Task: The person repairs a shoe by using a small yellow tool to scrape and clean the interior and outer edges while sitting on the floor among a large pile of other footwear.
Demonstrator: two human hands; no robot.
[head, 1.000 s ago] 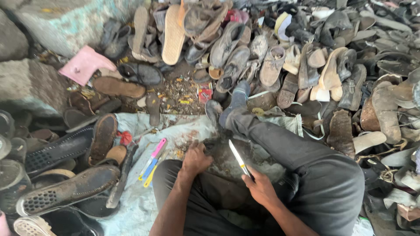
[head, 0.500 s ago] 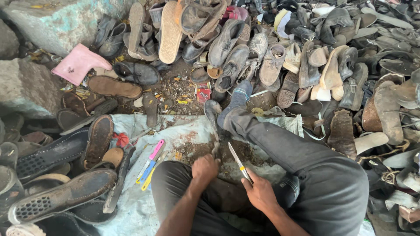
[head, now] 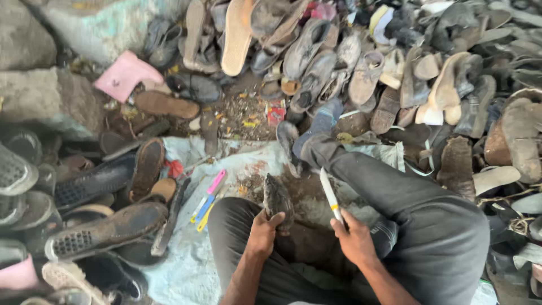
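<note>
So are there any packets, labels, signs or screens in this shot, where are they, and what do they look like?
Small packet: on the littered ground between the shoe pile and the pale sheet, squarish, crumpled, red with light patches.
No signs or screens show.
Nothing else is clear enough to call a label.

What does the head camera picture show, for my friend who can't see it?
A person sits on a pale cloth, the left hand holding up a worn dark shoe and the right hand gripping a white-handled knife. Heaps of old shoes and sandals lie all around, with pink, blue and yellow tools beside the left knee.
</note>
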